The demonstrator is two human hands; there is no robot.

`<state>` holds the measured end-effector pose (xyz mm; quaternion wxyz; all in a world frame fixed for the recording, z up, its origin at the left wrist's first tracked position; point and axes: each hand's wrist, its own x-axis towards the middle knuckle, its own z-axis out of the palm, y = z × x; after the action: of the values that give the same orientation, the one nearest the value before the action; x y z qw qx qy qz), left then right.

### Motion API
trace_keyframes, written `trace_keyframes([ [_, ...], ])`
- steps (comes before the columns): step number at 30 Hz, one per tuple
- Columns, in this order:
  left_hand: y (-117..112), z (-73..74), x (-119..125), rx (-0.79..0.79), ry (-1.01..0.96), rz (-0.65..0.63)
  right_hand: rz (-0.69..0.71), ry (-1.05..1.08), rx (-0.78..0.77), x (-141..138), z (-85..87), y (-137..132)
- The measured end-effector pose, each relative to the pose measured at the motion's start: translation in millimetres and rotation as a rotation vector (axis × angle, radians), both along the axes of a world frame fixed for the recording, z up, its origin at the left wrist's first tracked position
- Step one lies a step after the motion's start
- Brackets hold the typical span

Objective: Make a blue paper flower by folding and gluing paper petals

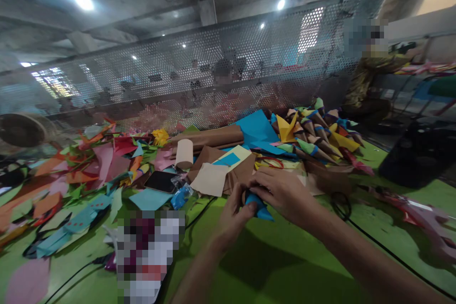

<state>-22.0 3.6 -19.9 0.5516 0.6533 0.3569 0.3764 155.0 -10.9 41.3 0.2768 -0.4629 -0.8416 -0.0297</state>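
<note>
In front of me, above the green table [242,270], both hands close on a small piece of blue paper [264,212] whose pointed end sticks out toward me. My left hand [233,213] grips it from the left, thumb on the near side. From the right, my right hand [281,190] presses its fingers on the top of the same piece, hiding part of it. Just beyond the hands lie brown paper sheets [242,171], a cream square of paper [210,178] and a pale yellow strip [242,157] with a smaller blue piece on it.
Coloured paper scraps [107,156] pile up on the left. A heap of brown paper cones [313,137] is at the back right. A dark phone [161,181], a paper roll [184,153] and a black cable [377,237] lie around. Behind stands a perforated metal screen [199,90]; a person [365,80] sits far right.
</note>
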Motion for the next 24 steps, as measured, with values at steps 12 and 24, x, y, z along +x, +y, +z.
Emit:
trace_keyframes([
  [12, -4.5, 8.5, 3.6, -0.065, -0.224, 0.030, 0.040, 0.440, -0.135, 7.1, 4.5, -0.2],
  [24, 3.0, 7.9, 4.2, -0.004, -0.244, 0.080, 0.294, 0.543, -0.249, -0.4, 19.4, -16.5],
])
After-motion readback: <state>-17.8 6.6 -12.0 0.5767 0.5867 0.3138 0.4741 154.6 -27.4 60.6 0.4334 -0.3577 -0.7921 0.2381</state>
